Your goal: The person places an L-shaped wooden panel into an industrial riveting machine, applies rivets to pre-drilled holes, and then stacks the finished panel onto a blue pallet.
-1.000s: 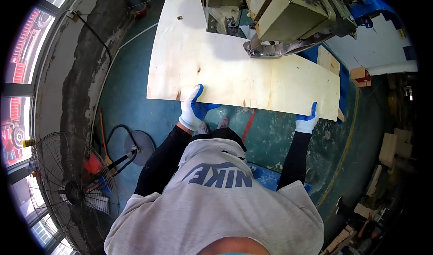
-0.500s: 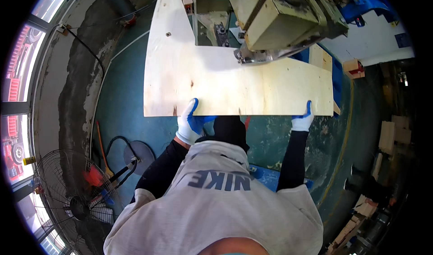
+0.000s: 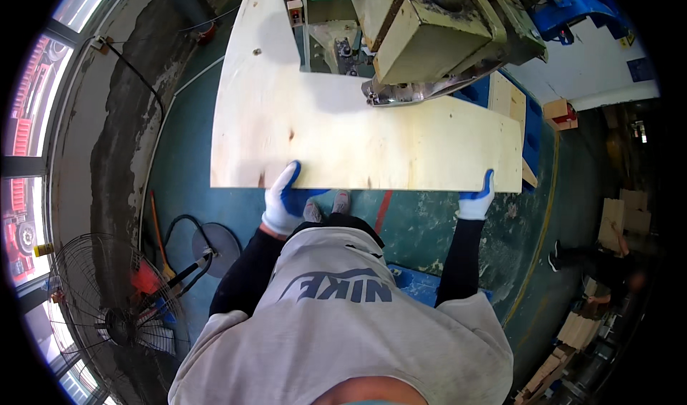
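A large pale plywood panel (image 3: 343, 144) with a deep notch in its far side spans the view in front of me. My left hand (image 3: 283, 203), in a white and blue glove, grips its near edge left of the middle, thumb on top and fingers beneath. Close to the right end, my right hand (image 3: 477, 199) holds the same edge, its thumb also on top; the fingers under the panel are hidden. The metal head (image 3: 401, 90) of a beige machine (image 3: 436, 44) reaches over the panel's far edge. Whether its tip touches the wood I cannot tell.
A caged fan (image 3: 118, 326) stands at the lower left, near a round grey base (image 3: 217, 251). Blue pallets (image 3: 415, 283) lie on the floor by my legs. At the right are stacked wood pieces (image 3: 580, 326) and another person (image 3: 601, 262) in dark clothes.
The panel has shifted left and slightly toward me, with both hands moving along on its edge. My feet now show below it. The person at the right is more visible.
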Available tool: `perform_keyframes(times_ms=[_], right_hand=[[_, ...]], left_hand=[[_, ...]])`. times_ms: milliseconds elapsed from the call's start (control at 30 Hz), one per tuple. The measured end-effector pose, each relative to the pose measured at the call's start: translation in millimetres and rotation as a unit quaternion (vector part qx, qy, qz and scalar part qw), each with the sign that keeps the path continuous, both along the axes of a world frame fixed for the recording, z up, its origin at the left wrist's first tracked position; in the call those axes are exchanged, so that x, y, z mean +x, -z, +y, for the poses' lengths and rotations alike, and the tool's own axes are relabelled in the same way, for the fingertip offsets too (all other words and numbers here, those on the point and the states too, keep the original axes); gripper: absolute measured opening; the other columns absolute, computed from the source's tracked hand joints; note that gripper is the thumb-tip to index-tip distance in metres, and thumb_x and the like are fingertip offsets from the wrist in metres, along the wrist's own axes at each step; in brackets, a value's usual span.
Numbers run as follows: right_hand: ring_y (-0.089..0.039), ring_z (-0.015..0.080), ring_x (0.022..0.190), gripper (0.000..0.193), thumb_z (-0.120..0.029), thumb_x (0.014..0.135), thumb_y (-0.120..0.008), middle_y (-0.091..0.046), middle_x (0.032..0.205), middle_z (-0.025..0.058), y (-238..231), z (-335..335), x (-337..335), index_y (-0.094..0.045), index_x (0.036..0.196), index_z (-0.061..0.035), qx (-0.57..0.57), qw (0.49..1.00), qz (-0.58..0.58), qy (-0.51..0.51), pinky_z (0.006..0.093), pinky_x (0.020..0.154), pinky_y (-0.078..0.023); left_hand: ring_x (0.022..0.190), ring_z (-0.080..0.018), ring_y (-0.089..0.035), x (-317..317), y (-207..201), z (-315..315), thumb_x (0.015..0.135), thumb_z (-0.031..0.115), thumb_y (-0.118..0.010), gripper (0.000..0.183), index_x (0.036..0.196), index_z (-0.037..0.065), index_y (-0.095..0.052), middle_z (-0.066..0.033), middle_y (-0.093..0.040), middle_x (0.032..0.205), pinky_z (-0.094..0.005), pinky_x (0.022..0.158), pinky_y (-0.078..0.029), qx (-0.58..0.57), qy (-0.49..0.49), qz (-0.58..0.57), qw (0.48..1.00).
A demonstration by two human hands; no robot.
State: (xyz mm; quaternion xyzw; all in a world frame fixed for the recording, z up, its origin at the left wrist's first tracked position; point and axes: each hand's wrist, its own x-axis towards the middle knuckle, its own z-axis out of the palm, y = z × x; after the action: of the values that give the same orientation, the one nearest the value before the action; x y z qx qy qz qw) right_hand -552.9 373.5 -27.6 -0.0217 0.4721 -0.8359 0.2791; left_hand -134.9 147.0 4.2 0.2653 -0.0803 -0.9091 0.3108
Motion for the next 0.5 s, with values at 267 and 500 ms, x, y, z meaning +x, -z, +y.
perform_keyframes(times_ms=[267, 500], right_hand=[[-0.057, 0.0270, 0.126, 0.047, -0.033, 0.106, -0.051, -0.058, 0.139, 0.0138, -22.6, -28.1, 142.8, -0.050, 0.141, -0.0011, -0.025, 0.989, -0.124, -0.077, 0.0434, 0.107, -0.046], [-0.058, 0.0266, 0.125, 0.047, -0.032, 0.105, -0.052, -0.058, 0.138, 0.0135, -34.9, -50.6, 147.9, -0.050, 0.141, -0.0015, -0.061, 0.983, -0.136, -0.105, 0.0437, 0.105, -0.048]], left_hand=[[0.114, -0.0242, -0.064, 161.3, -7.5, 17.4, 0.100, 0.022, -0.057, 0.029, 0.122, 0.005, -0.063, -0.0088, -0.067, 0.121, -0.0388, 0.101, -0.050, -0.021, -0.208, -0.151, 0.966], [0.107, -0.0238, -0.067, 162.2, 0.6, -19.2, 0.104, 0.023, -0.053, 0.028, 0.119, 0.001, -0.063, -0.0117, -0.069, 0.114, -0.0372, 0.092, -0.054, -0.082, -0.208, -0.142, 0.964]])
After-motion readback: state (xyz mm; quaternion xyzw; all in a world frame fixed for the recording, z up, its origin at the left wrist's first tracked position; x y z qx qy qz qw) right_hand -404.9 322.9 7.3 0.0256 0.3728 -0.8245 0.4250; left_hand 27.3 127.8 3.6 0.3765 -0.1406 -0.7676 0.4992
